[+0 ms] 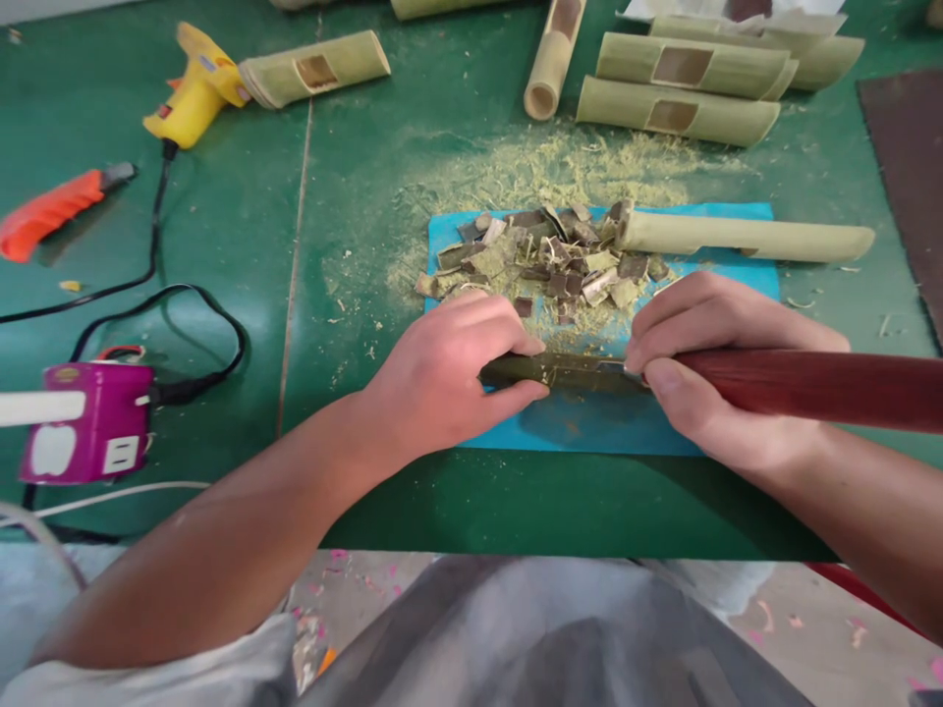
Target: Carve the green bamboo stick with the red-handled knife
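Note:
My left hand [461,368] pinches a dark green bamboo piece [564,371] between thumb and fingers, over the blue mat [582,432]. In my right hand [711,363] is a carving knife [810,385] with a long red-brown wooden handle, gripped low near its metal end. That short metal end reaches the bamboo's right part; its exact shape is partly hidden by my fingers. Just beyond my hands lie a heap of bamboo chips [552,255] and a pale bamboo tube [744,236] across the mat's right edge.
Bamboo tubes with cut openings [678,110] lie at the back right, another tube [556,59] beside them. A yellow power tool [195,88] touches a tube [346,67] at back left. An orange utility knife [59,206], purple power socket [92,422] and cords occupy the left.

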The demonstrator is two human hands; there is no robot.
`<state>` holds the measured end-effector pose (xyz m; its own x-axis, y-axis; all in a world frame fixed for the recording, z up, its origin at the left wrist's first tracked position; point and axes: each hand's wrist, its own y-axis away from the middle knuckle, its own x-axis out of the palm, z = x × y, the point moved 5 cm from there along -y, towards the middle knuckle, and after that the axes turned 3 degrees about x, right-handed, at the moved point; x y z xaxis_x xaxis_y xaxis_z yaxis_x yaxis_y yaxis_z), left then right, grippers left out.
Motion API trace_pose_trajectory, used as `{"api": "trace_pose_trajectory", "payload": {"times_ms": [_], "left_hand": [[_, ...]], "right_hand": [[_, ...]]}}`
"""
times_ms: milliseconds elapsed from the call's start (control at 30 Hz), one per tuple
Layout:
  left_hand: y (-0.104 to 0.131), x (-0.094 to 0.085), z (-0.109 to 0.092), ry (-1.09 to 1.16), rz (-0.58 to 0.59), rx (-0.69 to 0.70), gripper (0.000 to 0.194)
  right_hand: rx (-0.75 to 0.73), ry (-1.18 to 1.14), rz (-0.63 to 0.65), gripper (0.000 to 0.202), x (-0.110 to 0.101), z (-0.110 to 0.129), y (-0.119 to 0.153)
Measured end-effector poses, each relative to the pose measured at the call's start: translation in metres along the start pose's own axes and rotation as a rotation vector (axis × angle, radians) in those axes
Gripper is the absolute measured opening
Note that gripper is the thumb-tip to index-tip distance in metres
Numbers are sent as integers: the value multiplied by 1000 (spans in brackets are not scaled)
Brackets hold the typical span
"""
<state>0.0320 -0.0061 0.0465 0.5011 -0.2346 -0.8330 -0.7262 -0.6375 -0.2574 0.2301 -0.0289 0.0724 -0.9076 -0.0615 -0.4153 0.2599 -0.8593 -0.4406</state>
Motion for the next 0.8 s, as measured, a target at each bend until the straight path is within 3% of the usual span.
{"api": "trace_pose_trajectory", "payload": {"times_ms": [433, 800], "left_hand": [[-2, 0, -1, 5, 10, -28, 13], [0, 0, 0, 10, 2, -22, 17]], "right_hand": [[-44, -10, 66, 11, 7, 2, -1], [15, -122, 61, 13, 6, -6, -2]]}}
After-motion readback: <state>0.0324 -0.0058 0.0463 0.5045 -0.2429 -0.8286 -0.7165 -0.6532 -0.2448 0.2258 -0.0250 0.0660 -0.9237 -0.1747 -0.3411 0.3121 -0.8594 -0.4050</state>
